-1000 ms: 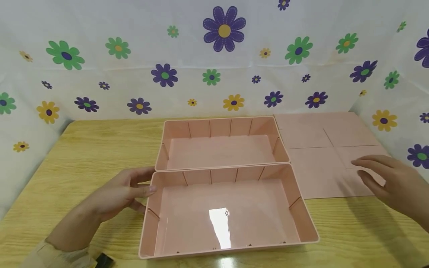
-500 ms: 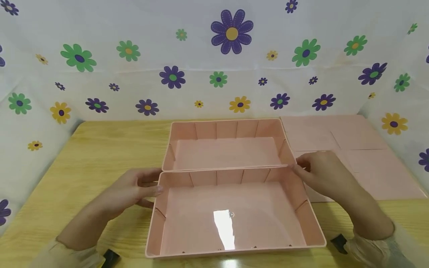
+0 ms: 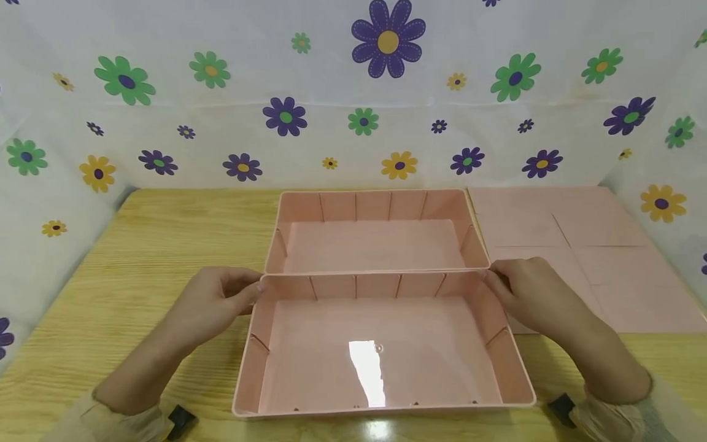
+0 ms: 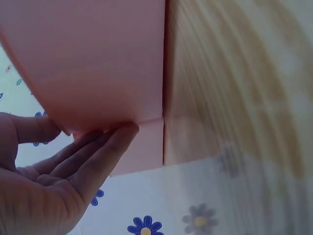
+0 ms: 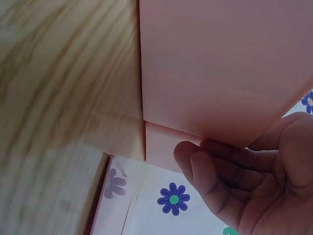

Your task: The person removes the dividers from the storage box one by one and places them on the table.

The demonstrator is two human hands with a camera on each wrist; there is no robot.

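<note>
Two shallow pink plastic boxes stand open side upward, edge against edge: a near box (image 3: 298, 362) and a far box (image 3: 370, 242). My left hand (image 3: 207, 304) holds the near box by its far left corner. In the left wrist view its thumb is at the rim and its fingers (image 4: 110, 152) lie along the outer wall. At the far right corner, my right hand (image 3: 530, 294) holds the same box, thumb on the rim. The right wrist view shows its fingers (image 5: 208, 176) bent by the outside of that corner.
Flat pink panels (image 3: 558, 227) with slits lie on the wooden table (image 3: 188, 227) right of the boxes. Behind and at both sides hangs a white cloth (image 3: 237, 123) with printed flowers. Dark straps (image 3: 179, 422) show at the sleeves.
My right hand has come left from over the pink panels to the near box's far right corner. My left hand has shifted up its side and its thumb now meets the far left corner.
</note>
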